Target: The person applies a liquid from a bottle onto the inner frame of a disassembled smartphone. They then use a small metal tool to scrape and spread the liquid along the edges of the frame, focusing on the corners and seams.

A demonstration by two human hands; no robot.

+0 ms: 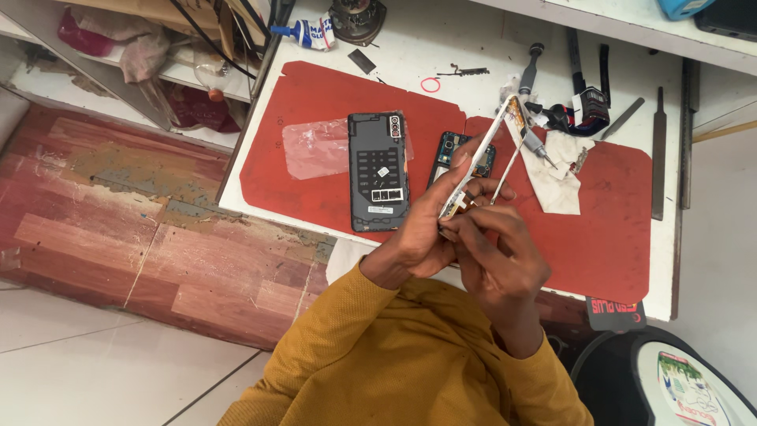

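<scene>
The left hand holds a white rectangular phone frame edge-on above the red work mat; its grip is clenched on the frame's lower end, and the frame tilts up toward 1 o'clock. The right hand sits just at 4 o'clock of the left hand, fingertips pinched on the same lower end of the frame. Both hands hover over the near edge of the white tabletop.

On the mat, at 9 o'clock of the hands, lies a dark grey phone back assembly on a clear plastic sheet. A blue-green circuit board lies partly behind the frame. A white cloth carries a grey-handled screwdriver at 2 o'clock.
</scene>
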